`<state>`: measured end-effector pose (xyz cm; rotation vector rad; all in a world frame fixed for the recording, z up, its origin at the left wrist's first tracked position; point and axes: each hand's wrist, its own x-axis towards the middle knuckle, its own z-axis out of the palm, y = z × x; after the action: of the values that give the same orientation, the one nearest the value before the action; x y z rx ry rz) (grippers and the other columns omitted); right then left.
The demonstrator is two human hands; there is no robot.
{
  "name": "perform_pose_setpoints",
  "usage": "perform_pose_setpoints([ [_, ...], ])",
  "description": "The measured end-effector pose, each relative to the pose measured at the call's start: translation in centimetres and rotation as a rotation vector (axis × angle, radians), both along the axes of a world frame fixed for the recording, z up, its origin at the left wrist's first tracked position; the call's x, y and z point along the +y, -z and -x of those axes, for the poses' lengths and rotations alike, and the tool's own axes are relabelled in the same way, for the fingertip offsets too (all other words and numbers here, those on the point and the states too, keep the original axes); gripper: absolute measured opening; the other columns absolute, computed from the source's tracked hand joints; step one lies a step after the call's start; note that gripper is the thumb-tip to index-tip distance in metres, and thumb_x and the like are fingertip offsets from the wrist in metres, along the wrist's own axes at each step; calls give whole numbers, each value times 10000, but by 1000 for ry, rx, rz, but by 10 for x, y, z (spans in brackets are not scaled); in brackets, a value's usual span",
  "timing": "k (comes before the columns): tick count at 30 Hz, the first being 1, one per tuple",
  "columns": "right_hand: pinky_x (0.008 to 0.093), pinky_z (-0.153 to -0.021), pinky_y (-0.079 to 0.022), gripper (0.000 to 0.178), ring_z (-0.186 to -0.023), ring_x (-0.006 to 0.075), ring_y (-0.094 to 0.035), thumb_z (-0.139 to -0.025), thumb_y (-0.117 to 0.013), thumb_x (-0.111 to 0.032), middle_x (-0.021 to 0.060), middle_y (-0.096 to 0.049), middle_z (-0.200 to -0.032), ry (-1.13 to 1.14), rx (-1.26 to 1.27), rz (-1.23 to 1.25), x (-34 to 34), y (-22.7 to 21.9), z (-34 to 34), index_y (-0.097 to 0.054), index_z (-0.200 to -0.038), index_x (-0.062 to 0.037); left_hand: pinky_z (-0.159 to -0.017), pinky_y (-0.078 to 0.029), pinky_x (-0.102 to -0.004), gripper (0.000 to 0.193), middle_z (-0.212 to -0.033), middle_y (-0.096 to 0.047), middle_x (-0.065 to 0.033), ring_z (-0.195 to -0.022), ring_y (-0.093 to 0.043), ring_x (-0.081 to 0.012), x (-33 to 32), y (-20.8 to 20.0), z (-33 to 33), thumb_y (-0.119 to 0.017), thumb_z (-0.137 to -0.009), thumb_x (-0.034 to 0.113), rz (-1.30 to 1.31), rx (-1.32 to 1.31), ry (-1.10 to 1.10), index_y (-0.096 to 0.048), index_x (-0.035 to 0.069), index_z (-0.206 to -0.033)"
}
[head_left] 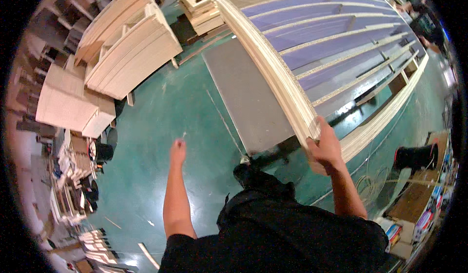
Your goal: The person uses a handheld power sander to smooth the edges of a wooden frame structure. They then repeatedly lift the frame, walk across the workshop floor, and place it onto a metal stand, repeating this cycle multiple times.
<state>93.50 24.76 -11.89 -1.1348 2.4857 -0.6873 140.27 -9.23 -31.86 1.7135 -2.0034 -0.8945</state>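
Observation:
My right hand (325, 148) is closed round the near corner of a large wooden frame (273, 70). Pale layered boards form the frame's edges, and several long slats (336, 40) run across it. Purple-grey panel surface (312, 31) shows between the slats. Under the frame, a flat grey board (243, 97) sticks out to the left. My left hand (179, 149) hangs out over the green floor, apart from the frame. Its fingers are curled closed, and whatever they may hold is too small to make out.
Curved wooden frames (136, 53) and a boxy wooden piece (68, 100) stand at the left. Smaller frames (202, 12) are stacked beyond. Another person (426, 24) is at the far right. A black spool (416, 157) and loose cable (368, 182) lie at the right, beside a cluttered shelf (419, 200).

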Motion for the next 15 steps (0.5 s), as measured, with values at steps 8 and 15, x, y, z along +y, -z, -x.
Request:
perform_pose_setpoints([
  [8,487,-932,-523,789,-1111,437,-645,-789,-819,-237,231,-673,-1194,181,-42,-173,-28,-2,-2,-436,-1449,-37,-1097,-450,-453,503,-1363,-586,-195,-1260,-565,-365,-179,-104,260,-794,-865,257,304,4,969,-616,44,-1284],
  [15,512,-865,-527,715,-1036,462,-649,-733,-867,-257,234,-684,-1110,370,-22,-332,-67,-7,-5,-517,-1320,-49,-1212,-345,-476,888,-1570,-404,-220,-1440,-400,-429,-369,-190,434,-876,-779,297,738,-354,1268,-420,97,-1514],
])
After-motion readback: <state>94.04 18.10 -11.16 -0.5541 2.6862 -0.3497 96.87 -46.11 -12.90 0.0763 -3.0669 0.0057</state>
